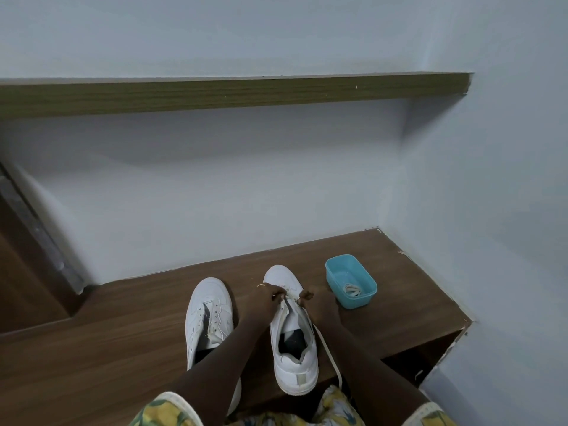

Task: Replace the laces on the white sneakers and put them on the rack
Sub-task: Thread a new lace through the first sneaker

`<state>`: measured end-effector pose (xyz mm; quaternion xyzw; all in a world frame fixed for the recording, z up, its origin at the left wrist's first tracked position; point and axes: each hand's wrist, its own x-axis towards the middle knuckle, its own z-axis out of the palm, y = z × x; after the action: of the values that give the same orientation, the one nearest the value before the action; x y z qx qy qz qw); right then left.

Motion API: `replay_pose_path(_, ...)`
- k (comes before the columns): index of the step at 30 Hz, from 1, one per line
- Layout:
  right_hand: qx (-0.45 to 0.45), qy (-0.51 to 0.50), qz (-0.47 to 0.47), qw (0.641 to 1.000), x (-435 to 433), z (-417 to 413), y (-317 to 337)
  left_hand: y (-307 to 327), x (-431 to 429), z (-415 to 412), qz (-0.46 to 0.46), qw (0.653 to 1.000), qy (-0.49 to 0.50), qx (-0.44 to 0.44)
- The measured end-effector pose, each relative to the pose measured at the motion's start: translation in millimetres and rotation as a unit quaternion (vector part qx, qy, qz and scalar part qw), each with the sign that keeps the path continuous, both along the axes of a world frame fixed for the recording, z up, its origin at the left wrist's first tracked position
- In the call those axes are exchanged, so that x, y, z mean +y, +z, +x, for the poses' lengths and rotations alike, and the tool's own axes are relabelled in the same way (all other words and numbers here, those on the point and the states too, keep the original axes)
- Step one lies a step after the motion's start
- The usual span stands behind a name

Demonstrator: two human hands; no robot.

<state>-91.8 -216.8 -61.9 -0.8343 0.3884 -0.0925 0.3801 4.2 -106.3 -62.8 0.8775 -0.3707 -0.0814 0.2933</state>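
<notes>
tub (358, 302) beside r hand (309, 296), l hand (270, 295), both pinching lace (329, 353)

wooden bench top (123, 333) | two white sneakers (210, 318) | blue tub (351, 281)

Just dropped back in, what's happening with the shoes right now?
A person works on the right-hand white leather sneaker on the brown wooden cabinet top. The left hand and right hand both pinch its off-white flat lace near the toe-end eyelets; a loose end trails back toward the person. Whether it is going in or out is unclear. The other white sneaker stands beside it, eyelets bare. A small turquoise plastic tub to the right holds a coiled lace.
</notes>
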Motion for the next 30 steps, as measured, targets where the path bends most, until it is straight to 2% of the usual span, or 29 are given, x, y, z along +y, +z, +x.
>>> replay_pose_path(8,0.045,0.008,-0.054,0.997,-2,-11,-4,4,2,0,0.02,1.0,0.0,0.012)
replay_pose_path(13,0.02,0.037,-0.025,0.999,-4,-14,-3,3,1,2,0.014,1.0,0.002,0.015)
replay_pose_path(22,0.062,0.04,-0.012,0.997,1,-4,14,8,0,-1,0.029,0.999,0.008,0.02)
replay_pose_path(27,0.004,0.015,0.056,0.998,-8,3,33,14,-6,-2,0.019,0.999,0.018,-0.018)
replay_pose_path(30,-0.079,-0.002,0.133,0.988,-12,5,55,24,-13,-6,0.006,0.999,0.001,-0.031)
